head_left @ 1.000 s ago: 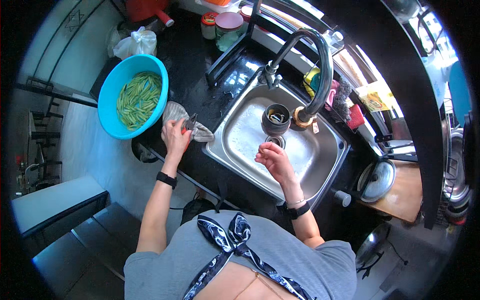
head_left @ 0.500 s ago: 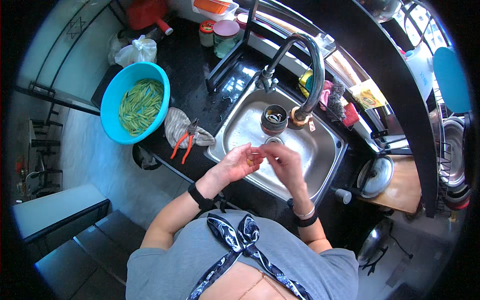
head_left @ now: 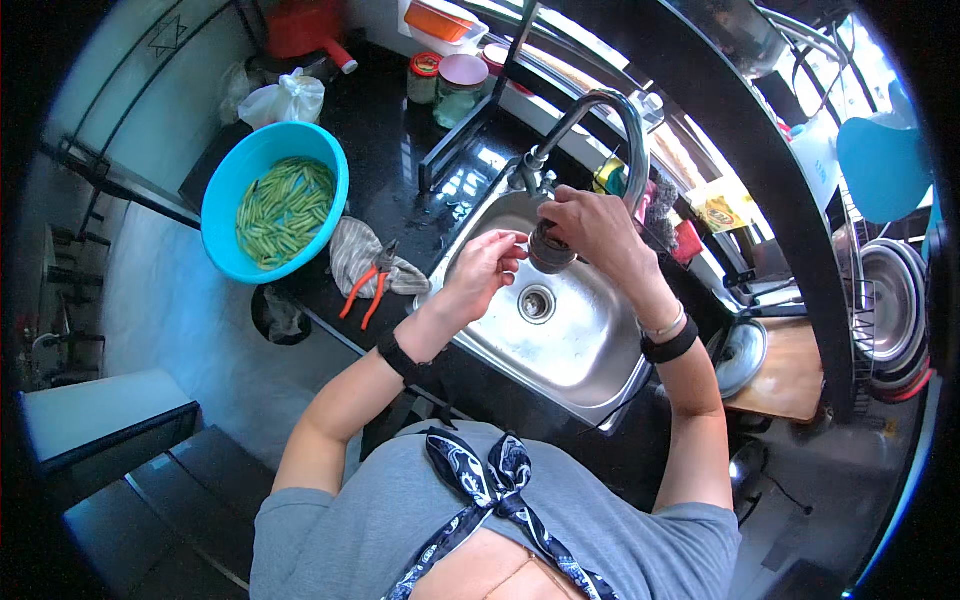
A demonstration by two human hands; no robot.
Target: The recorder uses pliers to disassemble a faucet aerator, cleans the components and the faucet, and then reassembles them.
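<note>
My right hand (head_left: 590, 225) bends over the top of a dark round cup (head_left: 551, 257) in the sink. Its fingers are drawn together at the rim, and what they pinch is hidden; they cover most of the cup's opening. Beside the cup, my left hand (head_left: 487, 270) is raised over the sink's left side, thumb and fingertips brought together. Anything between them is too small to make out. Below the cup, the drain (head_left: 537, 304) shows in the steel sink (head_left: 590, 350). A curved metal tap (head_left: 632, 130) arches behind my right hand.
Orange-handled pliers (head_left: 371, 284) lie on a striped cloth (head_left: 352, 250) left of the sink. Farther left stands a turquoise basin (head_left: 221, 235) of green pods. Jars (head_left: 461, 90) line the back. A lid (head_left: 741, 355) and a wooden board (head_left: 793, 370) are at right.
My hands have parted. The right one has moved away from me onto the cup, and the left has curled its fingers and turned upward. More of the drain shows below the cup.
</note>
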